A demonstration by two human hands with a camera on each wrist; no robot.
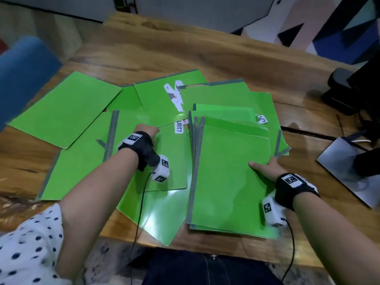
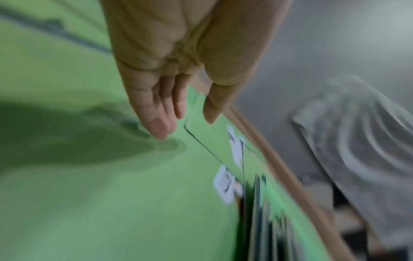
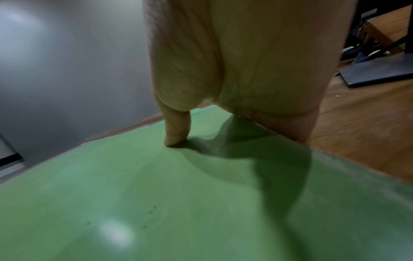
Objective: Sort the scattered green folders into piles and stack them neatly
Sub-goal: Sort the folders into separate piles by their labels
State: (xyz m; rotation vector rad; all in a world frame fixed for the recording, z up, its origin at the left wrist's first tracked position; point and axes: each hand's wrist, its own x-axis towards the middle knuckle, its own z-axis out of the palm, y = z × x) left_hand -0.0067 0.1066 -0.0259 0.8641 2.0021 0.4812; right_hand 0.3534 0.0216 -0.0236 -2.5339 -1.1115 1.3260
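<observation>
Right hand (image 1: 265,168) gripped folder stack (image 1: 226,171), thumb atop. Left hand (image 2: 178,70) at loose folder (image 2: 208,134) corner, pinch unclear; "URITY" label (image 1: 178,126) just beside it.

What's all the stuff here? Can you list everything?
Stack of folders: one, green with grey spines, table's right side.
Loose folders: several, green, overlapping across the table's middle and left.
Labels: a few, white, on some folders.
Table: one, brown wood, under everything.
Padded thing: one, blue, far left.
Flat plate: one, grey, table's right edge.
Wrist bands: two, black with white tags, one per wrist.
Left hand: one, at a loose folder's corner, thumb on top.
Right hand: one, grips the stack's right edge, thumb on top.
</observation>
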